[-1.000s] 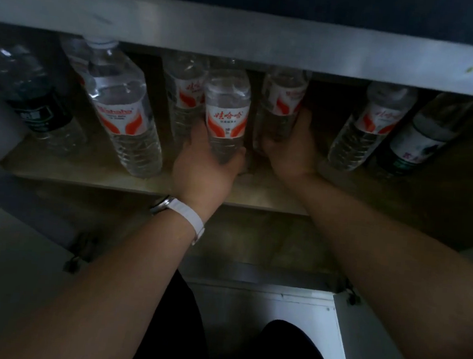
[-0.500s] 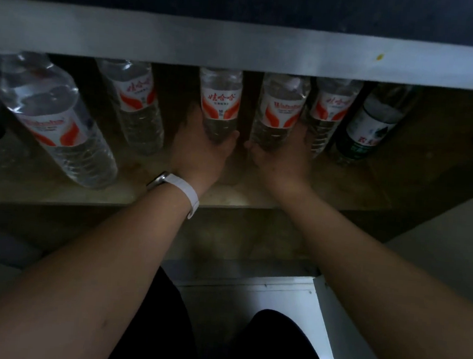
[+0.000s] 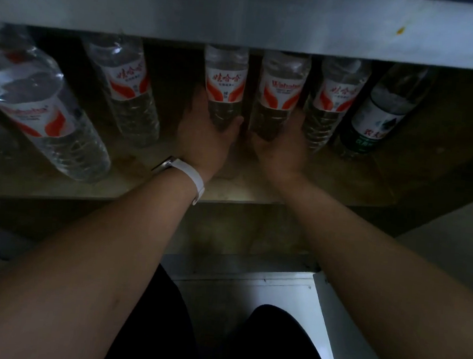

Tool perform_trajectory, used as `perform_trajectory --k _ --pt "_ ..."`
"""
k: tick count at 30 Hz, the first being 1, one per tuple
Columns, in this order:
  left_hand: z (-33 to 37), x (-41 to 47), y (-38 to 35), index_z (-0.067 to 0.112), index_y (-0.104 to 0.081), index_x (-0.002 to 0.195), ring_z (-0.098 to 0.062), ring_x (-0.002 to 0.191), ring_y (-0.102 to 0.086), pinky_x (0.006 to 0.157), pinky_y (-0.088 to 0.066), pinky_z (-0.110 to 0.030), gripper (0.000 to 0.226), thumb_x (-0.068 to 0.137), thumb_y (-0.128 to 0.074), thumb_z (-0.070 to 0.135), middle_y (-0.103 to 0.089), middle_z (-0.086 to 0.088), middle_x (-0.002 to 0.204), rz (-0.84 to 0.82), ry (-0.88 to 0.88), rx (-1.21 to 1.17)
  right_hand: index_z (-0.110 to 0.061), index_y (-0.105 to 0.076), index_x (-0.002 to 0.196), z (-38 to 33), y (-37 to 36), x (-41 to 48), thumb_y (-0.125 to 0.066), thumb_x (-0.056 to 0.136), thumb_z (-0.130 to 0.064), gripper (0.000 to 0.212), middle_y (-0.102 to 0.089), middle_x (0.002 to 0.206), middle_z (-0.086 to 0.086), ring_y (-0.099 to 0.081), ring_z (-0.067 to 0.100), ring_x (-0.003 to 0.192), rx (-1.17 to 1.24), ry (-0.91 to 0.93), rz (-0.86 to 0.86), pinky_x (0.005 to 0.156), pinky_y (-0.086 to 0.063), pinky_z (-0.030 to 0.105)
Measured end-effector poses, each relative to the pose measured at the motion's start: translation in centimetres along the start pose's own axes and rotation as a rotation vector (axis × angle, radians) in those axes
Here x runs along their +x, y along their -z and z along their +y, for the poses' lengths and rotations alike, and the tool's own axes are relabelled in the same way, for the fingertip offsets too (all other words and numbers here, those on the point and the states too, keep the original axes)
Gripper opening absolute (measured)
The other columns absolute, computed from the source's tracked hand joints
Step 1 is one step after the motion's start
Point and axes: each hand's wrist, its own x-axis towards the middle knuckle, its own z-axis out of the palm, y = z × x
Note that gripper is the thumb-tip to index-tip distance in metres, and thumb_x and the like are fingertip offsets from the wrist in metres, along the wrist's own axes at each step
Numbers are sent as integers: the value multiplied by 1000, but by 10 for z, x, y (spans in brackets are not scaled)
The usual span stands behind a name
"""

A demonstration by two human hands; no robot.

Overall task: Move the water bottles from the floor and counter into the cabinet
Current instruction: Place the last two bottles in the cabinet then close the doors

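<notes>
While both hands reach into the cabinet, each has a bottle at the base: the left hand (image 3: 204,136) wraps around the bottle with the red-and-white label (image 3: 223,91), and the right hand (image 3: 282,149) cups the foot of its neighbour (image 3: 279,97), the two bottles standing just beside each other on the shelf (image 3: 243,191). Both grips are clenched on their bottles, fingers curled round the lower ribs.

Compared with a second ago, the pair has been pushed deeper and straightened: then the left bottle was tilted forward nearer the shelf edge, and now both stand upright in line with the others. In the last half second the hands have hardly shifted, which suggests the bottles are seated and the fingers are about to let go.

Around them, a red-label bottle (image 3: 335,102) and a green-label bottle (image 3: 378,117) stand touching or nearly touching to the right, another red-label bottle (image 3: 126,86) well apart to the left, and a large bottle (image 3: 43,113) further left, nearer the shelf edge. A white watch strap (image 3: 192,177) sits on the left wrist.

As I judge it, this pair is placed; whether more bottles wait on the floor or surface cannot be seen from here.
</notes>
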Motion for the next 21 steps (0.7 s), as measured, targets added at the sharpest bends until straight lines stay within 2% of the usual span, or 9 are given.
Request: perform_trajectory --k 9,15,17,19,21 --pt "0 6 5 19 -41 149 -19 136 -50 105 -38 -26 71 88 -76 32 -55 -2 146 -33 13 -50 -15 -33 140 1 1 6 -78 80 -28 76 -49 143 4 -45 19 133 55 34 -28 99 -31 20" --pt "7 1 9 21 -42 149 -22 137 -51 103 -37 -27 67 90 -73 34 -55 -1 147 -78 81 -18 -17 -34 144 -7 12 0 -75 82 -36 77 -44 148 3 -41 20 137 31 29 -61 109 -34 31" --pt "8 -6 17 23 -44 147 -22 135 -52 103 -39 -29 64 91 -71 38 -56 1 145 -116 82 4 -22 -34 145 -12 20 -8 -70 86 -37 72 -46 147 -2 -47 13 131 45 -26 -74 106 -39 33" --pt "9 -19 30 28 -42 148 -20 135 -51 106 -41 -34 66 90 -68 45 -52 3 148 -149 72 46 -26 -37 143 -17 30 -21 -66 89 -37 63 -49 142 -6 -54 2 115 64 -27 -66 97 -44 28" --pt "10 -41 46 31 -35 153 -23 138 -46 110 -41 -40 72 90 -67 47 -44 2 154 -160 61 139 -25 -42 139 -19 36 -38 -65 88 -38 57 -48 138 -4 -52 7 116 -49 72 2 93 -48 30"
